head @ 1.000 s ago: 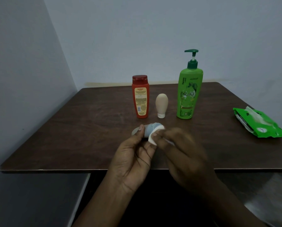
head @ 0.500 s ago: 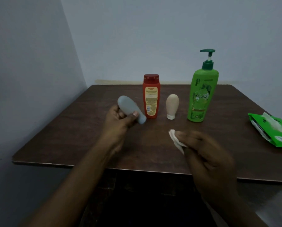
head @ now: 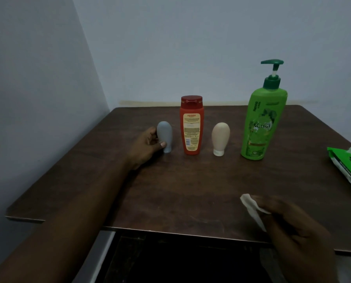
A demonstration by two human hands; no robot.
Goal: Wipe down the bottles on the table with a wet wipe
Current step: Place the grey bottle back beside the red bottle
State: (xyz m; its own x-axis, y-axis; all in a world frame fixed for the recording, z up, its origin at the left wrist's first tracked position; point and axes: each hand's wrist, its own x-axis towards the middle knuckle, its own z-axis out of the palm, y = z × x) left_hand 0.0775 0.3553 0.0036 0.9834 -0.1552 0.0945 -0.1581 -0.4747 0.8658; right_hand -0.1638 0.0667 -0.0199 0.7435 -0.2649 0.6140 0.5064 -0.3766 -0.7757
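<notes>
Left hand (head: 147,145) grips the upright grey bottle (head: 164,137) toward the counter (head: 170,190) back-left; right hand (head: 293,227) pinches a wipe (head: 251,207).

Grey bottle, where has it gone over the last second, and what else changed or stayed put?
The left hand carried the grey bottle from the near edge, away from the wipe, and stood it cap down left of the red bottle; it still grips it. The right hand keeps the wipe. The red, beige and green bottles and the wipe pack stayed.
</notes>
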